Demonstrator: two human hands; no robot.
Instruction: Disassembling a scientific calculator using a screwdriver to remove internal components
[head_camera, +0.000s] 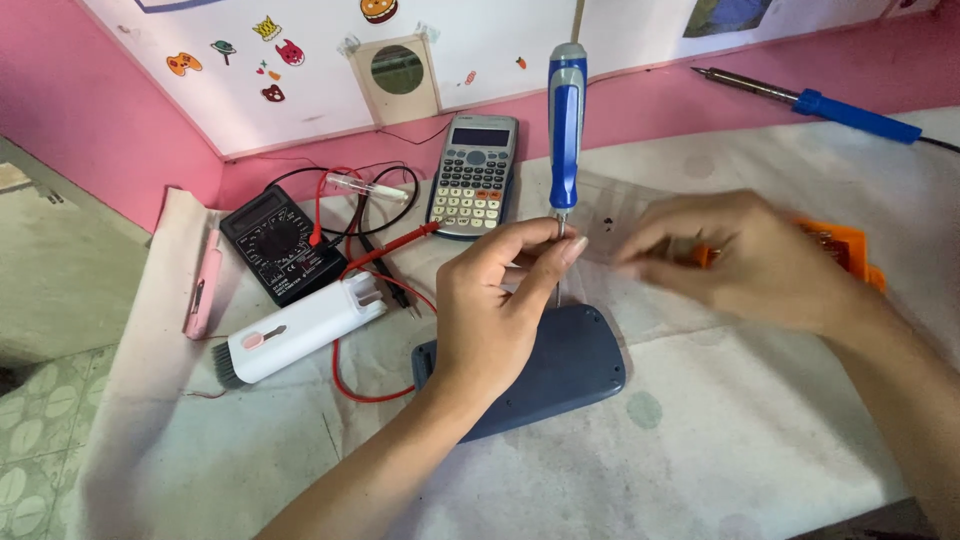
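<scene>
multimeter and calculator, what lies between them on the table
In the head view, red and black test leads coil between the black multimeter and the grey calculator, with a small clear tube lying across them.

Screwdriver (566, 120) glossy plastic handle; matt plastic case (560, 370); cloth cover (740, 420).

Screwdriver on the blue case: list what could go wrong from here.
1. The screwdriver stands upright, pinched only low on its shaft by the left hand; it may slip off the blue case.
2. The right hand is blurred beside the orange box and could knock it.
3. The red lead lies close enough to snag.
</scene>
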